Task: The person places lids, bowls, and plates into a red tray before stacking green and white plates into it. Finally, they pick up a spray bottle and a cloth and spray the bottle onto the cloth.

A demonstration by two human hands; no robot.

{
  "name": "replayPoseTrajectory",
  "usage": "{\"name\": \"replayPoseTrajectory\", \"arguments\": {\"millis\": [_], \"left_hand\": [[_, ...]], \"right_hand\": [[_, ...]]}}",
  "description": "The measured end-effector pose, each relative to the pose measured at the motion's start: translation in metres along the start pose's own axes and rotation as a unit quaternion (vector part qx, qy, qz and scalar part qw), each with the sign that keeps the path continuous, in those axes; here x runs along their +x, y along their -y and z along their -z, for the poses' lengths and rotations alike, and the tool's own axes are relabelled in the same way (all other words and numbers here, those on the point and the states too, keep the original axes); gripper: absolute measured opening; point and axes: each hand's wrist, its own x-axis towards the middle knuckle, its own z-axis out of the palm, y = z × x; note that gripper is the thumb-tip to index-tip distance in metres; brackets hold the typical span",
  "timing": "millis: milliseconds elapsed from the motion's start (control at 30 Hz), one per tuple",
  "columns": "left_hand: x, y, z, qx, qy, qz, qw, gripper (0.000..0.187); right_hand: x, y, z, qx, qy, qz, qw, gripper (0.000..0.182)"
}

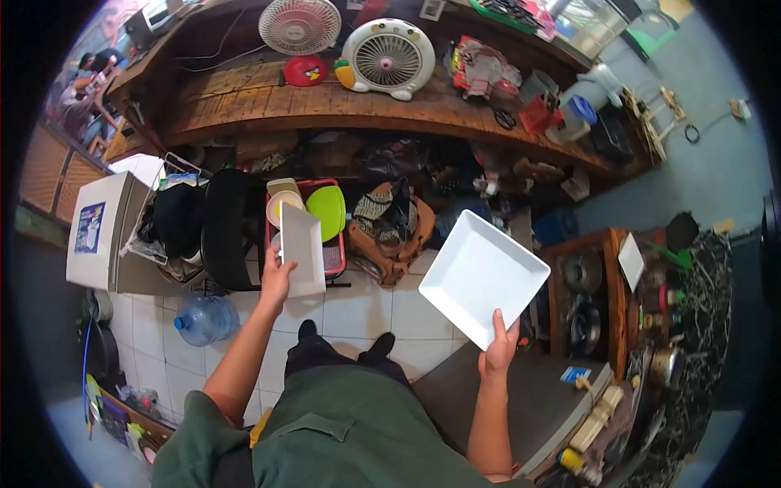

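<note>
My left hand (277, 281) is closed on a white dish (305, 254), seen at a slant so that it looks narrow. Thumb and fingers pinch its left side. In my right hand (499, 348) is a white square dish (486, 276) with raised sides, its inside turned up towards me. The fingers grip it by its lower right edge, with the thumb over the rim. Behind the left dish stands a red basket (341, 254) with a green plastic dish (327, 213) and a pale round bowl (281, 208) in it.
A long wooden counter (220, 106) spans the back, bearing two fans, one a white box fan (388, 61). A brown bag (390, 232) lies below it. A blue water jug (206, 320) stands on the tiles at left. A grey-topped unit (488, 407) is at right.
</note>
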Motion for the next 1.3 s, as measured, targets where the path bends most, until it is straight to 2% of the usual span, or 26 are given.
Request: {"name": "replayPoseTrajectory", "arguments": {"millis": [100, 167, 200, 233, 333, 500, 533, 600, 633, 700, 767, 833, 867, 900, 967, 1033, 1100, 1167, 1300], "left_hand": [[-0.015, 0.034, -0.014, 0.007, -0.034, 0.035, 0.999, 0.050], [-0.028, 0.048, -0.025, -0.002, -0.047, 0.027, 0.999, 0.051], [-0.039, 0.039, -0.031, 0.011, -0.059, 0.034, 0.998, 0.051], [-0.045, 0.031, -0.035, 0.031, -0.058, 0.079, 0.995, 0.053], [-0.042, 0.037, -0.041, -0.015, -0.081, 0.113, 0.990, 0.054], [-0.012, 0.031, -0.035, -0.073, -0.051, 0.104, 0.991, 0.057], [-0.005, 0.033, -0.034, -0.078, -0.052, 0.110, 0.989, 0.057], [0.015, 0.035, -0.029, -0.005, -0.025, 0.051, 0.998, 0.061], [0.025, 0.038, -0.027, -0.009, -0.027, 0.055, 0.998, 0.061], [0.048, 0.044, -0.027, 0.047, 0.020, 0.043, 0.998, 0.067], [0.073, 0.054, -0.035, 0.073, 0.005, 0.024, 0.997, 0.069], [0.092, 0.066, -0.048, 0.134, -0.011, -0.021, 0.991, 0.072], [0.104, 0.071, -0.054, 0.151, -0.024, -0.067, 0.986, 0.070], [0.115, 0.077, -0.063, 0.148, -0.021, -0.054, 0.987, 0.070], [0.139, 0.093, -0.080, 0.189, -0.061, -0.112, 0.974, 0.070], [0.155, 0.109, -0.099, 0.192, -0.070, -0.101, 0.974, 0.070], [0.177, 0.124, -0.113, 0.197, -0.090, -0.097, 0.971, 0.070], [0.190, 0.142, -0.126, 0.212, -0.117, -0.163, 0.957, 0.067], [0.199, 0.167, -0.152, 0.173, -0.112, -0.131, 0.970, 0.065]], "right_hand": [[0.040, -0.007, 0.001, -0.057, 0.068, 0.018, 0.996, 0.047], [0.063, -0.016, -0.001, -0.091, 0.112, 0.022, 0.989, 0.046], [0.076, -0.022, -0.005, -0.125, 0.140, 0.028, 0.982, 0.045], [0.087, -0.027, -0.013, -0.157, 0.168, 0.036, 0.972, 0.044], [0.111, -0.045, -0.051, -0.206, 0.225, 0.037, 0.951, 0.043], [0.129, -0.074, -0.126, -0.185, 0.251, -0.047, 0.949, 0.042], [0.131, -0.077, -0.139, -0.189, 0.255, -0.039, 0.947, 0.040], [0.140, -0.077, -0.159, -0.228, 0.276, -0.011, 0.934, 0.032], [0.146, -0.076, -0.167, -0.232, 0.278, -0.012, 0.932, 0.032], [0.163, -0.079, -0.183, -0.297, 0.374, 0.087, 0.874, 0.026], [0.182, -0.092, -0.197, -0.309, 0.366, 0.036, 0.877, 0.028], [0.191, -0.088, -0.224, -0.378, 0.445, 0.273, 0.765, 0.037], [0.196, -0.090, -0.238, -0.390, 0.458, 0.304, 0.739, 0.045], [0.203, -0.096, -0.249, -0.397, 0.463, 0.293, 0.737, 0.045], [0.221, -0.113, -0.271, -0.390, 0.498, 0.391, 0.669, 0.046], [0.236, -0.124, -0.294, -0.404, 0.515, 0.393, 0.646, 0.047], [0.254, -0.140, -0.314, -0.405, 0.570, 0.440, 0.564, 0.048], [0.268, -0.155, -0.332, -0.422, 0.593, 0.438, 0.528, 0.048], [0.293, -0.186, -0.364, -0.440, 0.630, 0.462, 0.443, 0.051]]}}
